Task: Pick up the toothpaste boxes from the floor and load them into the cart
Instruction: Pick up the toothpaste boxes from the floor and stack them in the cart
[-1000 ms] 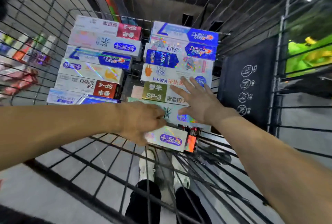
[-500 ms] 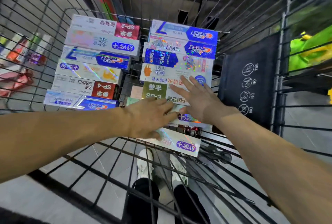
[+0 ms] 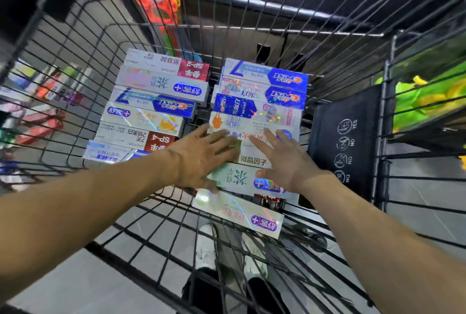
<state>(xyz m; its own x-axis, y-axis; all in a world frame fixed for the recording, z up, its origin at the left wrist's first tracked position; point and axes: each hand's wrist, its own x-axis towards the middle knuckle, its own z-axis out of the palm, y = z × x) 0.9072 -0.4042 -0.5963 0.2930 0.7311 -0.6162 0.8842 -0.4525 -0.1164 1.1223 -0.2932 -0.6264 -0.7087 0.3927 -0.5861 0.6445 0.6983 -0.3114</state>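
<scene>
I see the black wire cart (image 3: 75,44) with two rows of toothpaste boxes (image 3: 161,102) lying flat inside | my left hand (image 3: 201,157) lies flat, fingers straight, on the right row | my right hand (image 3: 282,157) lies flat there too, just beside it | a shiny box (image 3: 239,213) sits nearest me, under no hand.
</scene>
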